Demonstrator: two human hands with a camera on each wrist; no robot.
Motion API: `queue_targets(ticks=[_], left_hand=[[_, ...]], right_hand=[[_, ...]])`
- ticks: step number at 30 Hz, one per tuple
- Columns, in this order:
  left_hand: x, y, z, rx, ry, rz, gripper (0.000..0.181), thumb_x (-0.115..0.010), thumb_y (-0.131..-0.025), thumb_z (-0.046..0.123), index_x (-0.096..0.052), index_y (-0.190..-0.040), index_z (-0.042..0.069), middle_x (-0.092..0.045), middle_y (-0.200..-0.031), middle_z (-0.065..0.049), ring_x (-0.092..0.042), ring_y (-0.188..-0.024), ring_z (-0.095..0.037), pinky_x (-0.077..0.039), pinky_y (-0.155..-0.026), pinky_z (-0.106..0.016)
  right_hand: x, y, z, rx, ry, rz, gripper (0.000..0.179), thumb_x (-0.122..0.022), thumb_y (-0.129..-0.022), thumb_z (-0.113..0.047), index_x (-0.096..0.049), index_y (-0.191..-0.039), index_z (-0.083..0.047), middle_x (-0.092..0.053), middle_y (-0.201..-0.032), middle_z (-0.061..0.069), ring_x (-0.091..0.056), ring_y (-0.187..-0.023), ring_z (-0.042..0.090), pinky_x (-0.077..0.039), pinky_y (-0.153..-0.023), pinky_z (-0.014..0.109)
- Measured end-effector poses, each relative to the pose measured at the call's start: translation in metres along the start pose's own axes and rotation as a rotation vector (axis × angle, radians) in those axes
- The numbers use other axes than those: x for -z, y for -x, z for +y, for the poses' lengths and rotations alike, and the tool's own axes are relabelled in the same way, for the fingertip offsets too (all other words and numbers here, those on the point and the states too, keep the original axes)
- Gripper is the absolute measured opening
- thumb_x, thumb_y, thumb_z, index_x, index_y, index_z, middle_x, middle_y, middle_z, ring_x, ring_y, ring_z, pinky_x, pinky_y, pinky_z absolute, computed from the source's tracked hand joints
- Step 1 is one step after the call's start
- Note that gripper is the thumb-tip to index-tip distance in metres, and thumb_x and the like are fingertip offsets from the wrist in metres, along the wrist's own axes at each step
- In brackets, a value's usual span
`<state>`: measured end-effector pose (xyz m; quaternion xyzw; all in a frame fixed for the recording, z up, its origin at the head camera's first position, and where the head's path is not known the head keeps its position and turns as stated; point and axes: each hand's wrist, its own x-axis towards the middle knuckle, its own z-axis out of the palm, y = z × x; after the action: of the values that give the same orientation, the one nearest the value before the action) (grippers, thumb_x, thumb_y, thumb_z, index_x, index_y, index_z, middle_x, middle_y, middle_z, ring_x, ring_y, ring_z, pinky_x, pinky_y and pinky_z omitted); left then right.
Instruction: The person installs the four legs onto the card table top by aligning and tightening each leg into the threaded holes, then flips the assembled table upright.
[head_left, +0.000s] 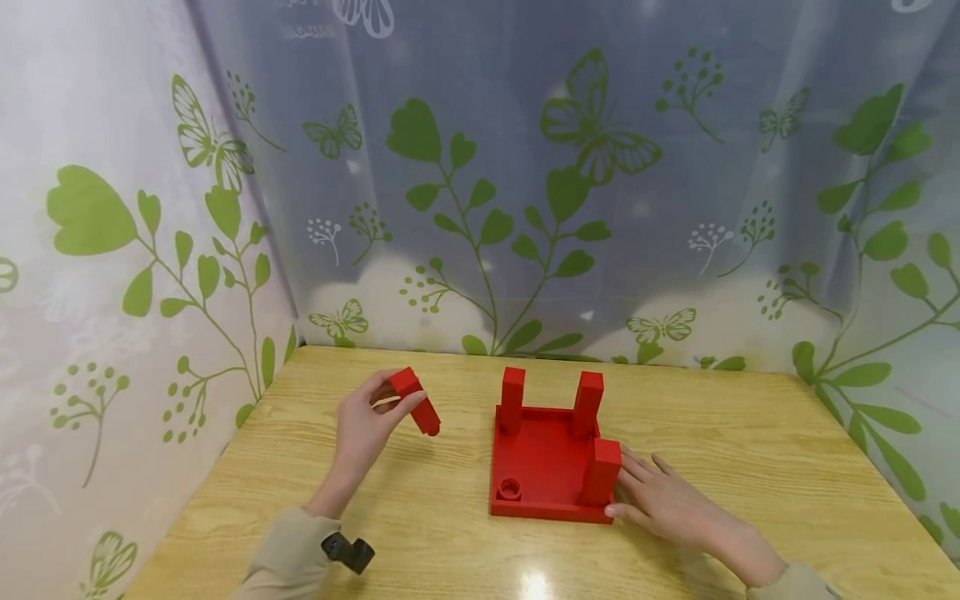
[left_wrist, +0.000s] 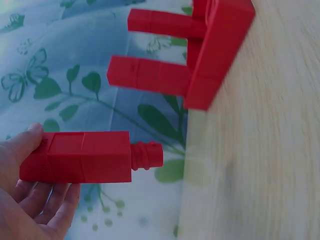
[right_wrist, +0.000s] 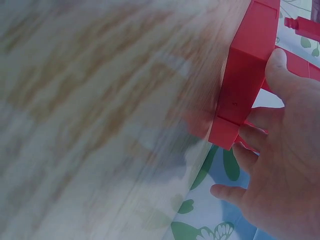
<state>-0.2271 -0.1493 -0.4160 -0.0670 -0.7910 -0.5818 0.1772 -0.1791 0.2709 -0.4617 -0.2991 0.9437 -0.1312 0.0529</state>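
Note:
My left hand (head_left: 363, 427) holds a red square leg (head_left: 417, 403) by its upper end, thumb on one side and fingers on the other. In the left wrist view, a threaded screw end (left_wrist: 148, 155) sticks out of the leg's free end. The leg is tilted in the air, apart from the red square base (head_left: 542, 462). Three legs stand upright at the base's corners; a round socket (head_left: 510, 489) shows at the near left corner. My right hand (head_left: 667, 504) rests against the base's right side, its thumb at the near right corner and its fingers extended.
The base sits on a light wood-grain table (head_left: 450, 533). A patterned curtain (head_left: 480, 250) with green leaves and butterflies hangs behind the table and along both sides. A small black device (head_left: 348, 552) is worn at the left sleeve.

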Motion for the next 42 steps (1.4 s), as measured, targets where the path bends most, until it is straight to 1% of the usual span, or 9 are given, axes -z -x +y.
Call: queue_targets(ticks=[5,11,14,18,23,27,31,36,42], left_hand=[[-0.017,0.003,0.012,-0.034,0.064,-0.047,0.036,-0.085,-0.083,0.015,-0.072,-0.115,0.007,-0.074,-0.106,-0.009,-0.07,-0.096,-0.019,-0.06,-0.086,-0.035],[-0.039,0.009,0.022,-0.064,0.117,-0.119,0.034,-0.085,-0.083,0.015,-0.073,-0.114,0.01,-0.075,-0.104,-0.007,-0.071,-0.095,-0.019,-0.06,-0.083,-0.031],[-0.048,0.012,0.026,-0.069,0.12,-0.155,0.034,-0.085,-0.083,0.015,-0.073,-0.115,0.011,-0.075,-0.104,-0.005,-0.071,-0.095,-0.019,-0.06,-0.083,-0.031],[-0.057,0.015,0.03,-0.076,0.128,-0.205,0.035,-0.085,-0.083,0.016,-0.074,-0.116,0.013,-0.075,-0.104,-0.003,-0.071,-0.095,-0.018,-0.06,-0.083,-0.031],[-0.066,0.021,0.03,-0.079,0.145,-0.263,0.036,-0.085,-0.084,0.018,-0.074,-0.117,0.013,-0.075,-0.104,-0.002,-0.071,-0.095,-0.018,-0.06,-0.083,-0.03],[-0.072,0.027,0.027,-0.07,0.142,-0.302,0.036,-0.084,-0.084,0.018,-0.073,-0.118,0.012,-0.074,-0.104,-0.004,-0.071,-0.096,-0.022,-0.06,-0.082,-0.028],[-0.078,0.033,0.022,-0.053,0.101,-0.343,0.039,-0.085,-0.084,0.023,-0.073,-0.12,0.014,-0.074,-0.102,-0.004,-0.072,-0.097,-0.023,-0.059,-0.082,-0.026],[-0.08,0.04,0.018,-0.044,0.057,-0.372,0.043,-0.084,-0.084,0.029,-0.072,-0.123,0.013,-0.074,-0.108,-0.005,-0.073,-0.096,-0.023,-0.059,-0.081,-0.026],[-0.082,0.043,0.015,-0.039,0.046,-0.423,0.042,-0.083,-0.085,0.03,-0.071,-0.122,0.014,-0.074,-0.111,-0.004,-0.074,-0.095,-0.021,-0.059,-0.082,-0.026]], right_hand=[[-0.001,-0.001,0.001,0.006,0.001,0.003,0.068,-0.053,-0.099,-0.055,-0.056,-0.141,-0.001,-0.038,-0.156,0.027,-0.035,-0.144,0.049,-0.026,-0.109,0.075],[-0.002,-0.001,0.001,0.019,0.015,0.02,0.055,-0.054,-0.099,-0.054,-0.062,-0.127,-0.007,-0.041,-0.154,0.027,-0.036,-0.143,0.049,-0.027,-0.108,0.075],[-0.003,-0.001,0.001,0.028,0.017,0.033,0.055,-0.055,-0.099,-0.054,-0.062,-0.128,-0.007,-0.042,-0.154,0.026,-0.037,-0.143,0.048,-0.027,-0.107,0.075],[-0.002,-0.001,0.001,0.029,0.016,0.036,0.064,-0.055,-0.099,-0.054,-0.057,-0.139,-0.004,-0.041,-0.156,0.024,-0.036,-0.143,0.048,-0.028,-0.107,0.075],[-0.002,-0.001,0.001,0.022,0.017,0.028,0.068,-0.054,-0.099,-0.055,-0.054,-0.143,-0.002,-0.039,-0.156,0.025,-0.036,-0.143,0.048,-0.027,-0.108,0.075],[-0.002,-0.001,0.001,0.015,0.013,0.022,0.071,-0.053,-0.099,-0.055,-0.051,-0.147,-0.002,-0.038,-0.157,0.024,-0.035,-0.144,0.048,-0.026,-0.109,0.074],[-0.002,0.0,0.001,0.006,0.001,0.012,0.074,-0.053,-0.099,-0.055,-0.047,-0.15,-0.002,-0.038,-0.158,0.023,-0.034,-0.145,0.048,-0.025,-0.11,0.074],[-0.003,0.0,0.001,0.006,0.006,0.013,0.074,-0.053,-0.099,-0.055,-0.046,-0.151,-0.002,-0.038,-0.158,0.023,-0.035,-0.144,0.048,-0.025,-0.11,0.074],[-0.003,0.0,0.001,0.015,0.014,0.023,0.074,-0.054,-0.099,-0.054,-0.045,-0.152,-0.002,-0.039,-0.158,0.023,-0.035,-0.144,0.048,-0.027,-0.108,0.074]])
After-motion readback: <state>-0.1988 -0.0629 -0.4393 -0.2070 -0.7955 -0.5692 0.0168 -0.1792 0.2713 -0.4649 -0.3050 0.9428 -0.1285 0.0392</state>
